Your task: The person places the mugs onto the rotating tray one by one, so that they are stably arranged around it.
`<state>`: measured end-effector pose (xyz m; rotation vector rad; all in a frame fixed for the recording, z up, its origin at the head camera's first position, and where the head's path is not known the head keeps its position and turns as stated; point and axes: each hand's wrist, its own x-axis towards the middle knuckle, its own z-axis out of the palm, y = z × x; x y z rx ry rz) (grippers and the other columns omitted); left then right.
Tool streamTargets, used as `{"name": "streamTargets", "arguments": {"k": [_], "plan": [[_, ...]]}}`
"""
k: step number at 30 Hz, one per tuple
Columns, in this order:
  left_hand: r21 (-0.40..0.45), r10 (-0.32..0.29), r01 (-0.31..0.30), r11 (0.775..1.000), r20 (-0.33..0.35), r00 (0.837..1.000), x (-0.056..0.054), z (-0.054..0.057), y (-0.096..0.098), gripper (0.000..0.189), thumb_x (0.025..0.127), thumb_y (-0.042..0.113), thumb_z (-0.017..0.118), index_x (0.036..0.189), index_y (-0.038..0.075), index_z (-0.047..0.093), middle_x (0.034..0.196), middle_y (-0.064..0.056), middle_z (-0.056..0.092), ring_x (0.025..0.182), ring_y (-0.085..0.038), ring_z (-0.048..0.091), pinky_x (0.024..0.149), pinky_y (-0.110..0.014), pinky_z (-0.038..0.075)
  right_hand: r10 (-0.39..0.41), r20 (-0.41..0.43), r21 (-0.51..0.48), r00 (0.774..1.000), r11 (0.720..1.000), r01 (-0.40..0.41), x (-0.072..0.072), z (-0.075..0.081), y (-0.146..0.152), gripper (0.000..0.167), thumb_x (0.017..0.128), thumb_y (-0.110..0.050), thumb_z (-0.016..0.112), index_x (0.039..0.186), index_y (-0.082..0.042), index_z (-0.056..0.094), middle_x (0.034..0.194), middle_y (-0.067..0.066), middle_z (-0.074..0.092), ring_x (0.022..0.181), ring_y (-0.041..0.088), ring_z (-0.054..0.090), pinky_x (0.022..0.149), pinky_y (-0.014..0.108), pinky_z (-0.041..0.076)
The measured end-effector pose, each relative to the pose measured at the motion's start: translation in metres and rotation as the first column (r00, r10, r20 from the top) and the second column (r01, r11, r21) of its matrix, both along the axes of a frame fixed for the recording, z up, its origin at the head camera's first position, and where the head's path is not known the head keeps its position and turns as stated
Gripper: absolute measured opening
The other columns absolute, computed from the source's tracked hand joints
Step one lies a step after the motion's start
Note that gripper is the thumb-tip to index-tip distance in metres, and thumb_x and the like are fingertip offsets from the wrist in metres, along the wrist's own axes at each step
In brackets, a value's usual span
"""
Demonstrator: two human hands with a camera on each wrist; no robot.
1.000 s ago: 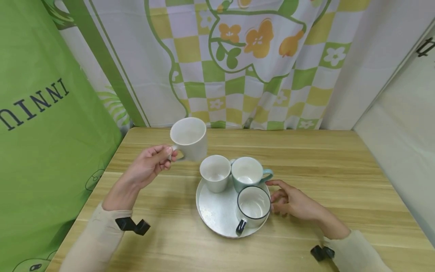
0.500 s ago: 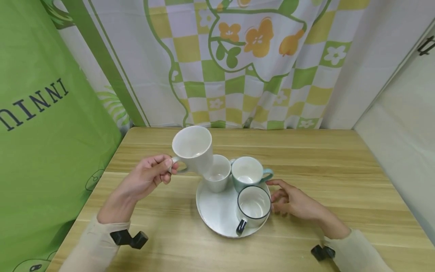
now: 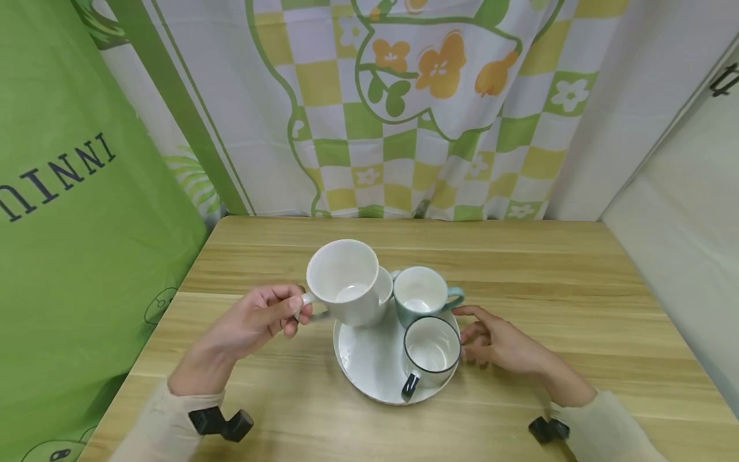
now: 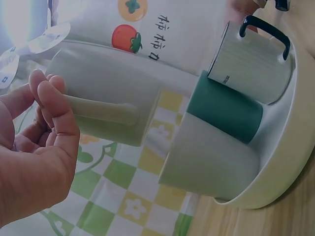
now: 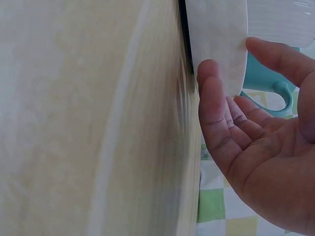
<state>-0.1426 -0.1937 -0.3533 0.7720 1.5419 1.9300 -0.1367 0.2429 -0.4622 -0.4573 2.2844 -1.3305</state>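
Note:
My left hand (image 3: 256,321) pinches the handle of a white mug (image 3: 346,289), its mouth facing up, slightly tilted. The mug hovers over the left part of a round white tray (image 3: 369,372), partly covering a white cup (image 3: 385,292) on it. Beside that cup on the tray stand a light-blue mug (image 3: 420,292) and a white mug with black rim and handle (image 3: 431,350). My right hand (image 3: 499,340) rests at the tray's right edge; in the right wrist view, its thumb (image 5: 275,54) touches the rim and the other fingers lie along the outer wall.
A wooden table (image 3: 566,289) carries the tray. Behind it hangs a checked, flowered curtain (image 3: 404,147). A green cloth (image 3: 98,256) closes off the left side and a pale wall (image 3: 687,224) stands on the right.
My left hand has brought the white mug down and slightly to the right, from behind the tray's left side to over the white cup. The right hand and tray have stayed put.

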Motion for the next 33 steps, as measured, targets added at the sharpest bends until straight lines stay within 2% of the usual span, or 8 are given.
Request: {"name": "streamTargets", "arguments": {"k": [6,9,13,16,23,25,30,33], "plan": [[-0.043,-0.044,0.043,0.998,-0.022,0.999,0.005,-0.006,0.003,0.024,0.104,0.006,0.047,0.100,0.016,0.068,0.096,0.010,0.068,0.074,0.001,0.058,0.069,-0.014,0.048,-0.001,0.012,-0.014,1.000,1.000,0.001,0.000,-0.001,0.000,0.078,0.088,-0.013,0.074,0.152,-0.007,0.031,0.108,0.018,0.066,0.079,0.023,0.066,0.060,0.036,0.058],[-0.067,-0.064,0.063,0.996,-0.012,0.998,0.006,-0.009,0.005,0.023,0.104,0.008,0.049,0.098,0.017,0.068,0.095,0.011,0.069,0.071,0.002,0.057,0.069,-0.016,0.046,0.002,0.008,-0.013,1.000,1.000,-0.002,0.000,-0.001,0.000,0.078,0.088,-0.014,0.074,0.152,-0.007,0.031,0.109,0.018,0.066,0.080,0.023,0.066,0.060,0.036,0.058],[-0.069,-0.099,0.099,0.993,-0.004,0.995,0.007,-0.015,0.010,0.023,0.104,0.007,0.049,0.096,0.017,0.068,0.093,0.012,0.068,0.070,0.002,0.056,0.068,-0.015,0.046,0.005,0.007,-0.014,1.000,1.000,-0.005,0.000,0.000,0.000,0.078,0.088,-0.015,0.075,0.152,-0.007,0.031,0.109,0.019,0.067,0.080,0.022,0.066,0.060,0.036,0.058],[-0.056,-0.136,0.135,0.989,-0.026,0.990,0.008,-0.019,0.014,0.024,0.104,0.004,0.047,0.098,0.015,0.068,0.093,0.011,0.067,0.070,0.002,0.055,0.068,-0.015,0.046,0.006,0.009,-0.015,1.000,1.000,-0.006,0.000,0.000,0.000,0.078,0.088,-0.015,0.075,0.152,-0.007,0.031,0.109,0.019,0.066,0.081,0.022,0.066,0.060,0.036,0.058],[-0.043,-0.169,0.167,0.985,-0.041,0.985,0.009,-0.027,0.015,0.023,0.103,0.003,0.047,0.097,0.013,0.067,0.094,0.010,0.067,0.071,0.002,0.054,0.067,-0.013,0.046,0.012,0.003,-0.014,1.000,1.000,-0.012,-0.001,0.000,0.001,0.077,0.088,-0.013,0.074,0.152,-0.006,0.031,0.109,0.019,0.066,0.080,0.021,0.067,0.060,0.036,0.058],[-0.039,-0.176,0.174,0.984,-0.034,0.984,0.009,-0.029,0.015,0.021,0.102,0.002,0.047,0.095,0.009,0.065,0.094,0.009,0.066,0.071,0.002,0.054,0.067,-0.013,0.046,0.014,-0.003,-0.016,1.000,1.000,-0.014,-0.001,0.000,0.001,0.077,0.088,-0.014,0.074,0.152,-0.006,0.031,0.109,0.019,0.067,0.080,0.021,0.067,0.060,0.036,0.058],[-0.039,-0.197,0.197,0.980,-0.021,0.980,0.008,-0.036,0.015,0.018,0.101,-0.002,0.047,0.091,-0.016,0.051,0.094,0.008,0.066,0.074,0.000,0.055,0.066,-0.013,0.046,0.018,-0.004,-0.023,1.000,1.000,-0.018,-0.001,0.000,0.002,0.077,0.089,-0.014,0.074,0.152,-0.005,0.030,0.110,0.020,0.067,0.079,0.022,0.067,0.060,0.036,0.058],[-0.046,-0.207,0.206,0.977,-0.019,0.978,0.008,-0.039,0.015,0.021,0.100,-0.003,0.047,0.092,-0.023,0.045,0.094,0.008,0.066,0.075,-0.001,0.055,0.066,-0.013,0.047,0.018,0.000,-0.024,1.000,1.000,-0.018,-0.001,0.000,0.002,0.077,0.089,-0.015,0.074,0.152,-0.005,0.030,0.110,0.020,0.067,0.080,0.022,0.067,0.059,0.036,0.058]]}}
